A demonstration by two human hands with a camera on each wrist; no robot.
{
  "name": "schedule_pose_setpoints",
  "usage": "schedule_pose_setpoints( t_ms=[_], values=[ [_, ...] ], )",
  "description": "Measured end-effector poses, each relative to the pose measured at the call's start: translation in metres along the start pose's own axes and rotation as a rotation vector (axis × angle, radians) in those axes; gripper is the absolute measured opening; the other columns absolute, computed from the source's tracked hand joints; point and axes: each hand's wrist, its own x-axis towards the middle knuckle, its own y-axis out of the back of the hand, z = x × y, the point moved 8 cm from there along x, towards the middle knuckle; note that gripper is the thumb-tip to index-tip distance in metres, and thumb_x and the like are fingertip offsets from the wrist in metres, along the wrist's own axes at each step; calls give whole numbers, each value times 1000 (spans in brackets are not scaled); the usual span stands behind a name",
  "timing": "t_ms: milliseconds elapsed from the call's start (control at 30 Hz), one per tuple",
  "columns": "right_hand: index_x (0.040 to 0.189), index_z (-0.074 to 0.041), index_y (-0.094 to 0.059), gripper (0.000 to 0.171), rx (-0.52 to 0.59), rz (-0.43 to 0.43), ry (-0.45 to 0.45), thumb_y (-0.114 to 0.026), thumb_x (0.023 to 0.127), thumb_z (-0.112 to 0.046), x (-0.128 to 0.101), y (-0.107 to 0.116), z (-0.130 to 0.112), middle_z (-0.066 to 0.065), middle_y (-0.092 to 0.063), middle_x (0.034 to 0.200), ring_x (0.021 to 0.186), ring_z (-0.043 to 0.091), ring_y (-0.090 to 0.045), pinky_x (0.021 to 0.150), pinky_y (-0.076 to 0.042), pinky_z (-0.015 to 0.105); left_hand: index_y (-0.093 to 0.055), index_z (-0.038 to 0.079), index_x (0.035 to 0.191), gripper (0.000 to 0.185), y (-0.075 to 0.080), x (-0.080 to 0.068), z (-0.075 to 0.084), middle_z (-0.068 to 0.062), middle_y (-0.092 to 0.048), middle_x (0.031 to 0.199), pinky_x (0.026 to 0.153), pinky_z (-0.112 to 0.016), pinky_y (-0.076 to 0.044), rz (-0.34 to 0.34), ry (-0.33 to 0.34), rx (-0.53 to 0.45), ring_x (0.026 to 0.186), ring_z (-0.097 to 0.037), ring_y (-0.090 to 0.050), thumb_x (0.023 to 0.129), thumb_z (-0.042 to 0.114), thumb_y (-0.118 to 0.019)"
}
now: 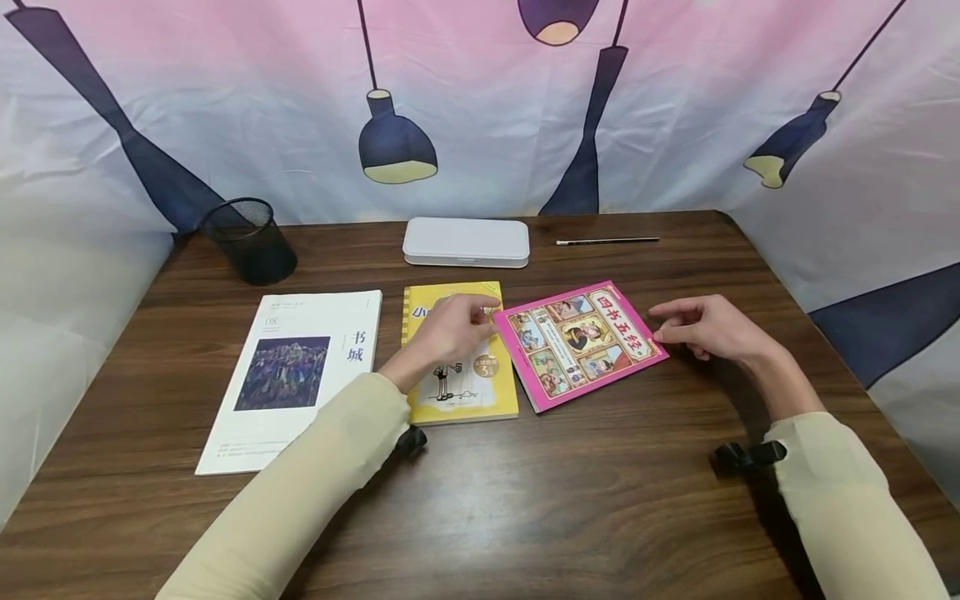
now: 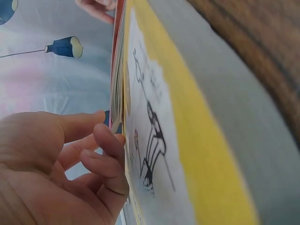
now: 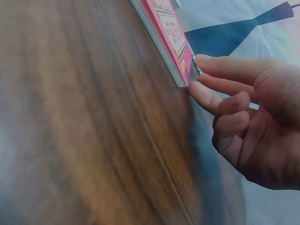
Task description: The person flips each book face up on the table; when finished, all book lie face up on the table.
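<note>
— Brown wooden table (image 1: 600,500) under my sleeves, lamp-print cloth (image 1: 675,125) hanging behind it. What are you doing right now?

— I'm squaring up the pink book (image 1: 579,343), which is lying flat near the middle of the table, its left edge riding on the yellow book (image 1: 461,392). My right hand (image 1: 708,327) is pinching its right edge between thumb and bent fingertips (image 3: 199,93).

— And the other hand?

— My left hand (image 1: 450,329) is resting on the yellow book, fingers curling against the pink book's left edge. I'm judging the next move needs both hands lifting or sliding together.

— Farther back?

— A white book (image 1: 296,375) is lying to the left; beyond are a white case (image 1: 466,242), a pencil (image 1: 607,242) and a mesh cup (image 1: 251,242).
</note>
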Motion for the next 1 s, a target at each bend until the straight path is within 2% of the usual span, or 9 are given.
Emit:
schedule_pose_setpoints(
  t_ms=[267,467,633,800,1000],
  values=[
    [138,0,-65,56,-17,-64,18,-83,92,-26,-7,-9,-4,2,-65,85,57,12,-48,51,-45,30,-65,13,146,41,1,3,-6,-5,-73,110,76,-29,-49,-24,18,6,85,-16,-59,105,16,-66],
    [138,3,-61,54,-19,-93,25,-82,93,-19,-7,-18,-5,4,-65,87,58,11,-49,50,-43,28,-68,12,143,39,-2,5,-8,-6,-75,115,76,-28,-50,-41,26,4,86,-16,-60,104,16,-66],
    [136,1,-61,51,-46,-82,34,-82,93,-18,-7,-18,-6,6,-63,90,59,12,-49,51,-44,29,-71,12,139,36,-3,6,-7,-5,-74,109,71,-27,-46,-26,17,5,79,-15,-56,104,16,-67],
    [133,0,-62,48,-66,-64,46,-82,92,-17,-7,-17,-9,6,-61,90,59,12,-49,51,-44,29,-75,10,132,31,-1,6,-4,-4,-73,99,73,-28,-45,4,-7,5,79,-15,-56,102,16,-69],
    [134,-2,-64,47,-67,-56,47,-82,93,-17,-9,-14,-11,7,-62,90,60,14,-50,51,-45,29,-77,8,127,27,-2,2,-4,-4,-73,96,71,-27,-46,-2,-10,-26,76,-15,-57,101,13,-70]
  ],
)
